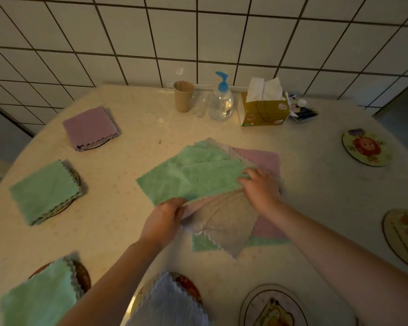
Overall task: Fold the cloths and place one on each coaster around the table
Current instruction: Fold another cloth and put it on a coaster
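Note:
A green cloth lies folded in half on top of a loose pile at the table's middle. My left hand pinches its near left corner and my right hand presses its right end. Under it lie a grey cloth, a purple cloth and another green one. Folded cloths rest on coasters at the left: purple, green, green, and pale blue at the near edge. Bare coasters sit at the far right, the right edge and the near right.
Along the tiled wall stand a brown paper cup, a small clear bottle, a pump bottle with a blue top, a tissue box and some small clutter. The round table curves away at left and right.

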`<state>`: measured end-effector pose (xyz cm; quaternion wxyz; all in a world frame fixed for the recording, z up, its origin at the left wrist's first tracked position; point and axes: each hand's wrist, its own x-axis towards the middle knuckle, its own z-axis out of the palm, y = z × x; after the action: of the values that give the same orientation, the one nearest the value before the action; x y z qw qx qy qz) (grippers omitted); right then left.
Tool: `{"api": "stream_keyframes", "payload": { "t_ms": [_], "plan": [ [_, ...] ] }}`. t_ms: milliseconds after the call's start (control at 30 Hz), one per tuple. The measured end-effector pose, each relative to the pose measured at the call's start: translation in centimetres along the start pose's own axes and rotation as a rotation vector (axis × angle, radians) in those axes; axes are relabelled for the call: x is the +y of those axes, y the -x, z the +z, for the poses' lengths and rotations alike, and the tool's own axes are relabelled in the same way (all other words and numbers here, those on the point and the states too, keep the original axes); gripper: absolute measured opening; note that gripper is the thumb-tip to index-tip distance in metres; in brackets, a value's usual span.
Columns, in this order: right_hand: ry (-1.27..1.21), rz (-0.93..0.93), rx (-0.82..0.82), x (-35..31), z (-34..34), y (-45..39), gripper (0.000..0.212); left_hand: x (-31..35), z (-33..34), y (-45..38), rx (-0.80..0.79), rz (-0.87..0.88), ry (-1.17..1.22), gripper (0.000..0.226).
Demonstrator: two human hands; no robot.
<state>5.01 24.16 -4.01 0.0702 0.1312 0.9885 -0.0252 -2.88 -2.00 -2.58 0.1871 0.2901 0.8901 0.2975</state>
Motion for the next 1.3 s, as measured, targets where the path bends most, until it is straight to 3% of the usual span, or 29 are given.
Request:
{"api": "stream_keyframes", "payload": {
  "t_ms": [100, 233, 333, 500, 867, 967, 1133, 1300],
  "plan": [
    [-0.298, 0.091, 0.122, 1.1, -1.4, -1.3, 0.036, 1.0, -1.8, -0.6, 0.109, -0.077, 0.145, 0.019],
    [-0.588, 0.107, 0.349, 0.6, -5.3, -0.9, 0.03, 3.1, -3.7, -0.9, 0.26, -0.01, 0.133, 0.018],
    [-0.623, 0.088, 0.457, 0.9, -7.3, 1.6, 0.029, 5.0, -4.4, 0.3, 0.347, 0.074, 0.119, 0.019],
    [-0.528, -0.052, 0.453, 3.5, -7.2, 8.6, 0.033, 7.2, -2.7, 4.8, 0.394, 0.207, -0.007, 0.02],
    [-0.462, -0.078, 0.123, 9.0, 1.0, 31.9, 0.037, 9.4, 10.8, 21.2, 0.096, 0.316, -0.071, 0.029],
    [-0.44, -0.093, -0.001, 9.8, 3.4, 37.1, 0.041, 8.9, 14.0, 25.0, -0.017, 0.252, -0.102, 0.03],
    [-0.422, -0.157, -0.06, 10.3, 5.4, 42.0, 0.044, 9.5, 15.9, 28.5, -0.127, 0.172, -0.093, 0.035],
    [-0.417, -0.163, -0.136, 10.4, 5.1, 44.1, 0.03, 9.9, 15.5, 29.3, -0.316, 0.071, -0.106, 0.02]
  ]
}}
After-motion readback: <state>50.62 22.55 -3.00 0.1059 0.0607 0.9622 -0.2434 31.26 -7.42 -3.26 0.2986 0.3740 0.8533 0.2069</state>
